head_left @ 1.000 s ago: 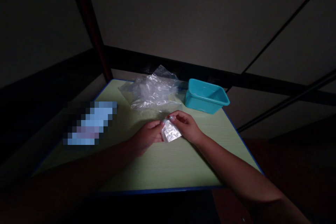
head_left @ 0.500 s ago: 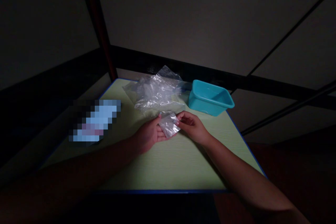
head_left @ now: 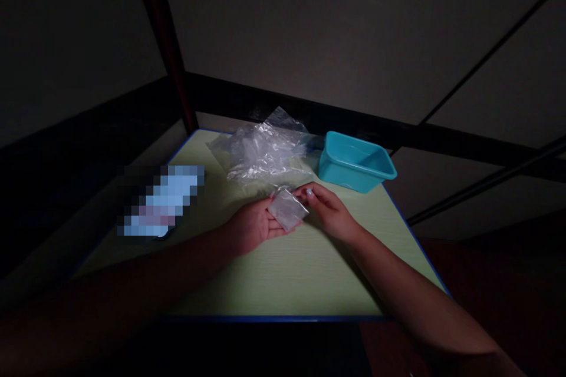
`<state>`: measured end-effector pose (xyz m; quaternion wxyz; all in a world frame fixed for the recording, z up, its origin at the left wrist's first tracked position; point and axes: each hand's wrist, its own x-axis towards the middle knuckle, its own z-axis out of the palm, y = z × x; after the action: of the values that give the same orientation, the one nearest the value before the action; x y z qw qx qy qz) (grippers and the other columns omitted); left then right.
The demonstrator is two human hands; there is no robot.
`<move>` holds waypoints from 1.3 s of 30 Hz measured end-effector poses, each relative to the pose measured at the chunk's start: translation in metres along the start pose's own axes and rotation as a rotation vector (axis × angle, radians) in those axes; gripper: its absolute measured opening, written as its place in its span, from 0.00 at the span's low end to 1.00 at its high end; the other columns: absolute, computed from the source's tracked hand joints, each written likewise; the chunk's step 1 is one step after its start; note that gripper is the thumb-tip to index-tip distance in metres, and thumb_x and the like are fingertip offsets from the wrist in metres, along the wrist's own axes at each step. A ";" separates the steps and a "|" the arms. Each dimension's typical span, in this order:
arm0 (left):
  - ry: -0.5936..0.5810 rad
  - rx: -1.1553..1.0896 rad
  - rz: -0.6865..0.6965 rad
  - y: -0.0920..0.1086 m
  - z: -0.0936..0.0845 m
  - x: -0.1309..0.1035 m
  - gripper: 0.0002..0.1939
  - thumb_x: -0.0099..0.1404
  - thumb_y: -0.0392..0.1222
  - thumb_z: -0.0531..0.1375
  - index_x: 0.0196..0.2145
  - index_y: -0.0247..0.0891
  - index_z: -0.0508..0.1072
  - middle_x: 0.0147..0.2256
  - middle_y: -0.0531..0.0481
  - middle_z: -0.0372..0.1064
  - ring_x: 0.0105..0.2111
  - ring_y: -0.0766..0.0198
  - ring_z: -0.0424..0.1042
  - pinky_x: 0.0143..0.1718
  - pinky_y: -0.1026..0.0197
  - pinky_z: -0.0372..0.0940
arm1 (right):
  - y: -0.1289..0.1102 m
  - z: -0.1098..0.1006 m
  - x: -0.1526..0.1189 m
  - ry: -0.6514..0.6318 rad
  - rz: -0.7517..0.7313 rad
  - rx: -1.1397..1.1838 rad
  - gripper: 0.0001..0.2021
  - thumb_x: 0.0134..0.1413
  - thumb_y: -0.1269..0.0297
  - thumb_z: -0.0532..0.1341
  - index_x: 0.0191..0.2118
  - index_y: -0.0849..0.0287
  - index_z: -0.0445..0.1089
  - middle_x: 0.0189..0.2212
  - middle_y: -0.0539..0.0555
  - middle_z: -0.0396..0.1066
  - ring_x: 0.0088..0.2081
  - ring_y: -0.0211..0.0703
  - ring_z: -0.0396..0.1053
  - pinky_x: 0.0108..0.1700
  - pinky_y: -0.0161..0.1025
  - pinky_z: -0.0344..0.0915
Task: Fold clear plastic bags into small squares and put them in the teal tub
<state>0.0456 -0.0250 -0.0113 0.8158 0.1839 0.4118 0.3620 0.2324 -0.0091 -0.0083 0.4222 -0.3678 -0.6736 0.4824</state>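
Note:
A small, clear plastic bag (head_left: 288,210) lies across the fingers of my left hand (head_left: 256,225), which is turned palm up with the thumb at the bag's left corner. My right hand (head_left: 328,210) is just right of the bag, its thumb lifted off the surface and its fingertips near the upper right edge. Whether those fingertips touch the bag is hard to see. Behind both hands sits a crumpled heap of clear plastic bags (head_left: 265,153).
A turquoise plastic basket (head_left: 354,171) stands at the table's back right. On the left lies a pixelated, bright phone-like object (head_left: 165,200). The pale green table (head_left: 283,288) has a blue edge, and walls rise behind it.
My right thumb has come off the small bag and lifted, and the fingers have shifted slightly. The bag now lies flatter on my left hand.

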 end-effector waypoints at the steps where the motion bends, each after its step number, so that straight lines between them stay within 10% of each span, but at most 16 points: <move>1: -0.027 -0.024 0.006 0.000 -0.001 0.000 0.26 0.74 0.46 0.46 0.62 0.24 0.59 0.51 0.28 0.71 0.40 0.50 0.79 0.50 0.49 0.66 | 0.000 -0.001 0.001 0.014 0.009 0.013 0.21 0.53 0.41 0.63 0.38 0.56 0.72 0.35 0.53 0.71 0.39 0.44 0.66 0.44 0.41 0.63; 15: -0.095 -0.110 0.133 -0.001 0.002 -0.007 0.19 0.64 0.24 0.52 0.51 0.33 0.69 0.41 0.41 0.78 0.39 0.54 0.79 0.56 0.44 0.62 | 0.013 -0.001 0.002 0.040 0.266 0.145 0.14 0.39 0.58 0.71 0.26 0.59 0.68 0.22 0.46 0.68 0.23 0.35 0.65 0.27 0.33 0.61; 23: 0.071 -0.015 0.008 -0.002 0.007 -0.003 0.20 0.75 0.45 0.46 0.53 0.28 0.67 0.54 0.31 0.70 0.43 0.49 0.77 0.51 0.45 0.68 | 0.017 -0.001 0.002 0.008 0.280 0.145 0.12 0.38 0.60 0.72 0.24 0.60 0.70 0.19 0.47 0.69 0.22 0.34 0.63 0.28 0.34 0.59; 39: -0.025 0.031 0.085 -0.008 0.002 -0.007 0.09 0.65 0.26 0.54 0.37 0.29 0.74 0.37 0.38 0.77 0.36 0.54 0.78 0.51 0.40 0.66 | 0.021 -0.001 0.002 -0.020 0.233 0.123 0.12 0.34 0.64 0.71 0.25 0.59 0.69 0.23 0.48 0.69 0.26 0.37 0.63 0.29 0.34 0.58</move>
<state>0.0479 -0.0354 -0.0106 0.8019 0.2183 0.3990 0.3875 0.2342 -0.0014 -0.0276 0.3785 -0.4120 -0.5997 0.5722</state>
